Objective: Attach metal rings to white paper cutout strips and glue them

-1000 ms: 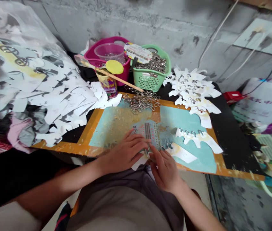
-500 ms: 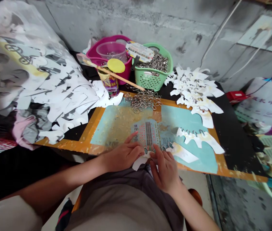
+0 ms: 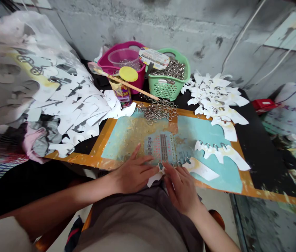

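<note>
The white paper strip [image 3: 200,169] with its metal rings [image 3: 179,163] lies right under my hands, at the near edge of the board. Its long axis runs roughly from 9 to 3 o'clock, with its left end drooping towards me. My right hand [image 3: 181,187] is nearer the strip's middle, its fingers bunched narrowly, with the right fingertips [image 3: 169,168] down on the paper beside a ring. My left hand [image 3: 133,175] lies flatter at the strip's left end, thumb spread wide, left fingertips [image 3: 156,169] reaching the end ring. I can't tell whether either hand is truly pinching the strip.

Beneath it all is the blue-painted board [image 3: 127,147] with its orange border. At 12 o'clock, just past my fingers, sits a printed card [image 3: 160,147], and beyond it a heap of loose rings [image 3: 158,112]. A second ringed strip [image 3: 221,151] lies at 2 o'clock, with a stack of cut-outs [image 3: 216,94] farther out. The green basket [image 3: 168,89] of rings stands around 12 o'clock, and a big pile of paper scraps [image 3: 74,105] spreads at 10.
</note>
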The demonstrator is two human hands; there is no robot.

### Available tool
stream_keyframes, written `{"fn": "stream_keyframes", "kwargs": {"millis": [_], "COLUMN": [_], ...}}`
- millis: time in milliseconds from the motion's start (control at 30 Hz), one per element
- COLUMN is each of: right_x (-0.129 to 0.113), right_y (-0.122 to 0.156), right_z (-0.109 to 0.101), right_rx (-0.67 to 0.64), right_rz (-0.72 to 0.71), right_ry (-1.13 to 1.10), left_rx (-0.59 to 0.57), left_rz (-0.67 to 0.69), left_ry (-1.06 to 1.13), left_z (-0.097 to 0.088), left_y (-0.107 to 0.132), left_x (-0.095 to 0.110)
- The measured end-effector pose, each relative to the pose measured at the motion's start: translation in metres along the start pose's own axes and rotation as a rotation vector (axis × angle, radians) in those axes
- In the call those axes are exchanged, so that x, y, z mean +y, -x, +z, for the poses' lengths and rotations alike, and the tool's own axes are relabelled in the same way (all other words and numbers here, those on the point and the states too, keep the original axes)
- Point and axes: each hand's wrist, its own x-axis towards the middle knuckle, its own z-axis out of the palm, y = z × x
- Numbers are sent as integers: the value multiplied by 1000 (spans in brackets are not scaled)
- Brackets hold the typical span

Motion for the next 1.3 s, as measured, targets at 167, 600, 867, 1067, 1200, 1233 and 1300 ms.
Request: {"fn": "stream_keyframes", "kwargs": {"millis": [167, 600, 867, 1067, 1200, 1233, 1300], "right_x": [-3, -2, 3, 1, -3, -5, -8], "right_y": [-12, -3, 8, 5, -2, -4, -6], "right_z": [-3, 13, 1, 2, 1, 1, 0], "right_rx": [-116, 44, 2, -3, 24, 26, 22], "right_rz": [13, 6, -44, 79, 147, 153, 158], "right_ry": [152, 229, -43, -112, -118, -121, -112], "left_rx": [-50, -40, -71, -125, -149, -156, -164], "left_rz": [63, 48, 76, -77, -141, -148, -155], "left_ry": [-30, -9, 39, 127, 220, 253, 305], "left_z": [3, 1, 2, -8, -21, -24, -27], "left_y": [5, 4, 1, -19, -35, -37, -39], "left_x": [-2, -1, -2, 8, 12, 11, 8]}}
